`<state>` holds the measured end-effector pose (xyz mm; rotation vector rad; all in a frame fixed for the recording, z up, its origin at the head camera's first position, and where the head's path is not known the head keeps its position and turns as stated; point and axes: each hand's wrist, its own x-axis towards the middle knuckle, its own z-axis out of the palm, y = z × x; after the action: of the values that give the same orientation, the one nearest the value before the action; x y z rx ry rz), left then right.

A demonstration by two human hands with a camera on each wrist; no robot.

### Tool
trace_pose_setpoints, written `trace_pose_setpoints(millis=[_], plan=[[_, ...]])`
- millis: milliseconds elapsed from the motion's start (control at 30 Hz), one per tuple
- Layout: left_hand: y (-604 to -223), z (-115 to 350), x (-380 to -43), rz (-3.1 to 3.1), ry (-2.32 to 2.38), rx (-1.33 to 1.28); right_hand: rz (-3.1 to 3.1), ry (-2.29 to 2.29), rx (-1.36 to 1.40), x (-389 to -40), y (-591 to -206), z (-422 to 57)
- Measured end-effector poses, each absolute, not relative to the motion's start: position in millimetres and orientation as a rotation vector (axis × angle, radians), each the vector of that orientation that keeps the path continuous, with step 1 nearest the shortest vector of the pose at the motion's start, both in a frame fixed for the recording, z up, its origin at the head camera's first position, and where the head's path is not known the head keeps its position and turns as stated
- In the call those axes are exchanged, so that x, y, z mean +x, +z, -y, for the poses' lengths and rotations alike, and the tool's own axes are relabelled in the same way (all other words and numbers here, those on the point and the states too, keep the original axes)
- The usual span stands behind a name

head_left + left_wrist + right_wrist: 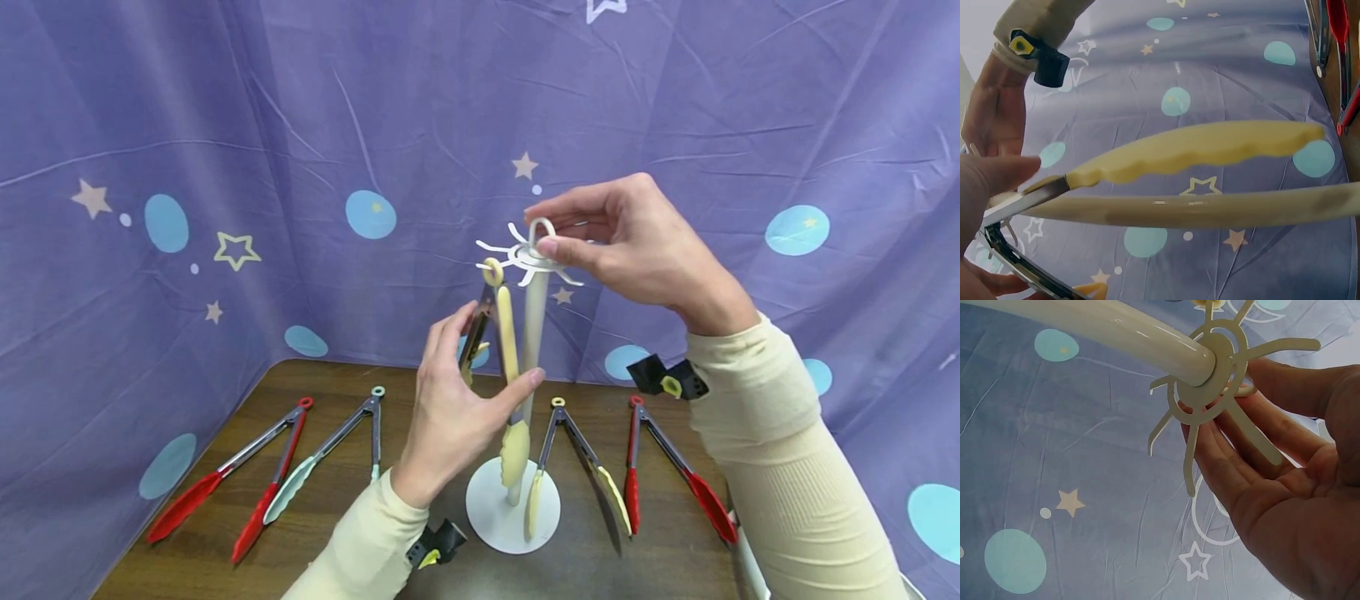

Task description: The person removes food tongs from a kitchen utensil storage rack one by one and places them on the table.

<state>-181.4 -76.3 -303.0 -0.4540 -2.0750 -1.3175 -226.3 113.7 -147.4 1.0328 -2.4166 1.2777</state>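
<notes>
My left hand (453,404) grips a pair of yellow-tipped tongs (514,454), which hang head down with their legs spread. The tongs' yellow ring (492,272) is at one hook of a white stand; whether the hook passes through it I cannot tell. In the left wrist view a scalloped yellow tong head (1197,149) lies alongside the pole (1222,206). My right hand (637,246) pinches the loop (542,227) on top of the stand. Seen from below in the right wrist view, the hook wheel (1240,353) has several curved arms radiating from it.
On the brown table (337,542) lie red tongs (273,492) and mint tongs (296,483) at left. Cream-yellow tongs (611,492) and more red tongs (705,500) lie at right. The stand's round white base (491,517) is between them. A purple patterned curtain (435,100) hangs behind.
</notes>
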Motion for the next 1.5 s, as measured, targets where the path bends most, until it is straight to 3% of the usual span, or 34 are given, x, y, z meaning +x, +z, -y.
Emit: trace_pose_setpoints(millis=[1500], plan=[[-289, 88, -169, 2.046, -1.414, -0.454, 2.421, 1.348, 1.061, -228, -151, -119]])
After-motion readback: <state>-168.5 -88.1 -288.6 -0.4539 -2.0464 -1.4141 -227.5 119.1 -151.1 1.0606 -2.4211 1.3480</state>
